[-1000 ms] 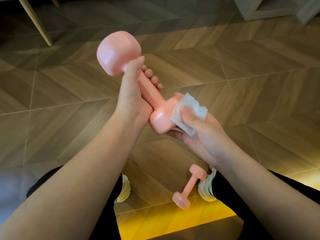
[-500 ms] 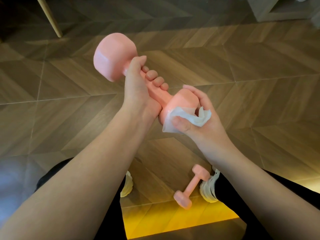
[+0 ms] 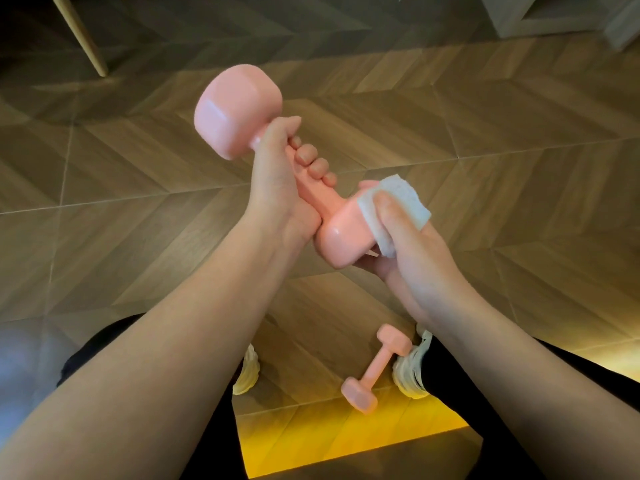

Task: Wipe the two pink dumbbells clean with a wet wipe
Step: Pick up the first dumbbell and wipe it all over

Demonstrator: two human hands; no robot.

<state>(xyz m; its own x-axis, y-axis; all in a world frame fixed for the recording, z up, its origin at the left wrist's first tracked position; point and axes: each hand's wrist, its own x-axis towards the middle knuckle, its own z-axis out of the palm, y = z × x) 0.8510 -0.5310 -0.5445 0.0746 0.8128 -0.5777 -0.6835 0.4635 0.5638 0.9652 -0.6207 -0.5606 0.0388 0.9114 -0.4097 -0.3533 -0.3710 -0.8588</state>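
A pink dumbbell [image 3: 239, 109] is held up in the middle of the view, tilted, its far head up left and its near head low right. My left hand [image 3: 280, 188] is wrapped around its handle. My right hand [image 3: 412, 251] cups the near head from the right and presses a folded white wet wipe [image 3: 405, 199] against its upper right side with the thumb. The second pink dumbbell [image 3: 375, 368] lies on the wooden floor below, between my feet, next to my right shoe.
Herringbone wood floor [image 3: 485, 133] all around. A slanted wooden furniture leg [image 3: 83, 39] stands at the top left. A grey cabinet base [image 3: 554, 15] sits at the top right. My white shoes [image 3: 412, 372] and black trouser legs are at the bottom, over a yellow-lit strip.
The wipe has shifted from the near face of the dumbbell's lower head up onto its upper right side, my right thumb now on top. The dumbbell has turned slightly in my left hand.
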